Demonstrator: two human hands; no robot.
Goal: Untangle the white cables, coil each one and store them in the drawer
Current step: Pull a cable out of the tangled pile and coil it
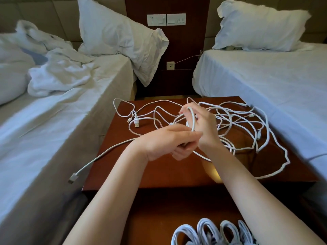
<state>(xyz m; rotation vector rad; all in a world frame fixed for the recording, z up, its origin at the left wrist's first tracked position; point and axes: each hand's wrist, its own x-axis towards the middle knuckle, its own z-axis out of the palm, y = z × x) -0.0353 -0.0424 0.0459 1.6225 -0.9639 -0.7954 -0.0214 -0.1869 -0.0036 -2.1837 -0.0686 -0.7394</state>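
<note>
Coils (212, 232) nearest, cable (193, 121) round right hand (203, 129)

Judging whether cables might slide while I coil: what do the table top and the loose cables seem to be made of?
Table top: dark reddish wood or veneer, it seems, under glossy lacquer; a bright glare shows on it near the front edge. Cables: white, probably soft plastic sheathing with a dull finish; they bend in loose curves and show no shine.
</note>
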